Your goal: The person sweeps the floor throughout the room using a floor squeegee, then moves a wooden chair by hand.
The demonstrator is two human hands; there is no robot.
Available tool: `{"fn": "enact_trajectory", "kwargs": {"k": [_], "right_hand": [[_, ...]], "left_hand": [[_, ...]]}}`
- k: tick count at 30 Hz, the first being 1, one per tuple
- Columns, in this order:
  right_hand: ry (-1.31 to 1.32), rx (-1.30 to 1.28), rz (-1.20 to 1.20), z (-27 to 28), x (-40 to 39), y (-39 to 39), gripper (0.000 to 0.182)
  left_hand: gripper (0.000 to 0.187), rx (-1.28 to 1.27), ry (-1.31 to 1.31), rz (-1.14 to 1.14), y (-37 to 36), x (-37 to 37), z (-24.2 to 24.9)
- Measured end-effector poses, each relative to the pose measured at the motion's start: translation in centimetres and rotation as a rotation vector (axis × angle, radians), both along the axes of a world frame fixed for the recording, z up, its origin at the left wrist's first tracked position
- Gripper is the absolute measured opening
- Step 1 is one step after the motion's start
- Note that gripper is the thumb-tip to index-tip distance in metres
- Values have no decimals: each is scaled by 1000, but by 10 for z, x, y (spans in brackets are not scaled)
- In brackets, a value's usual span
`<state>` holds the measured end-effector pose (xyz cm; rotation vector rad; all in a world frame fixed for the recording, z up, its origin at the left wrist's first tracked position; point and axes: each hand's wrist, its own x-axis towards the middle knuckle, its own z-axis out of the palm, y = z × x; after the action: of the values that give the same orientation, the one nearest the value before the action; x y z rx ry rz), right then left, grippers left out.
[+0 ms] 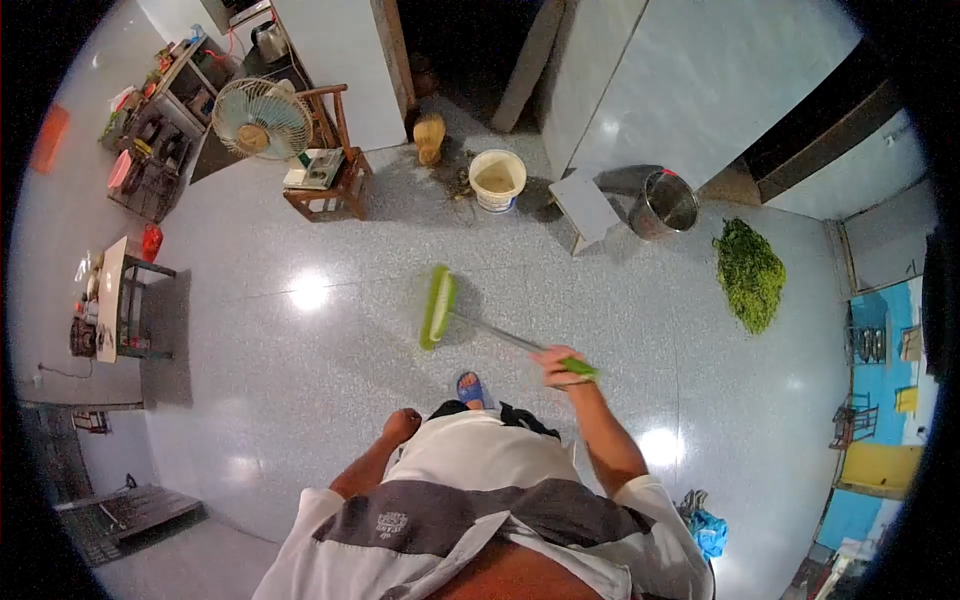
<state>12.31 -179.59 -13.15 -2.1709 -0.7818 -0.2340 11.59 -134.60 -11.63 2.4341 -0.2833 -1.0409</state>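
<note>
Broom (437,307) is gripped nr the green handle end by the R hand (562,367); its head is angled out front, L of centre, w/ some blur. L hand (402,424) is held curled in, nr the waist. Beyond, on grey floor (300,350), a white bucket (497,204), small stool (590,207), metal bucket (646,214) & leafy greens pile (750,277) are lined up L to R. Fan (262,118) is seen upper L, nr a wooden chair (357,180).

Grey floor (250,350) | on it: green pile (751,275) | white bucket (495,203) | metal bucket (648,217)
</note>
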Motion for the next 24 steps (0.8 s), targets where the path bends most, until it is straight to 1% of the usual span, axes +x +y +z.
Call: {"fn": "enact_trajectory", "kwargs": {"k": [1,3,4,5,6,7,9,10,11,13,14,15,17,18,20,21,22,23,24], "right_hand": [[6,-3,-1,-1,-26,-27,42],[-636,-1479,32,5,-88,-77,43],[-954,-2221,55,14,-103,-84,44],[-1254,-2508,319,71,-109,-82,44],[-1569,-2749,642,138,-109,-72,43],[-1552,-2763,643,142,-113,-73,43],[-1476,-2798,913,148,-125,-80,43],[-1577,-2868,762,133,-128,-84,38],[-1554,-2888,766,136,-123,-76,38],[-1920,-3029,784,131,-96,-39,22],[-2104,-2997,712,133,-83,-23,10],[-2293,-2949,634,137,-68,-9,19],[-2159,-2877,747,163,-40,26,14],[-2150,-2883,745,170,-31,36,14],[-2349,-2946,590,178,-18,45,7],[-2343,-2957,592,173,-15,43,7],[-2229,-2972,500,164,-12,38,12],[-2121,-2976,413,160,-9,32,22],[-1911,-2980,156,161,-2,27,39]], "left_hand": [[25,-30,-17,-12,5,3,-9],[25,-65,-28,-33,6,8,-12],[25,-70,-47,-75,2,16,-8],[24,-75,-67,-119,-2,23,-6],[24,-80,-69,-131,-5,28,-8],[24,-56,-66,-151,-9,34,-10],[25,-41,-72,-188,-18,48,-13],[24,-52,-91,-184,-26,53,-7],[24,-64,-111,-179,-32,58,-8],[25,-76,-134,-224,-41,65,-14],[25,-78,-149,-253,-43,67,-20],[25,-80,-151,-264,-47,68,-24],[27,-51,-161,-314,-54,70,-29],[27,-49,-163,-320,-57,68,-23],[28,-9,-132,-350,-63,65,-12],[28,-12,-137,-354,-67,65,-7],[28,17,-105,-340,-63,59,-16],[27,46,-72,-323,-58,52,-28],[27,41,-74,-322,-50,44,-43]]}}
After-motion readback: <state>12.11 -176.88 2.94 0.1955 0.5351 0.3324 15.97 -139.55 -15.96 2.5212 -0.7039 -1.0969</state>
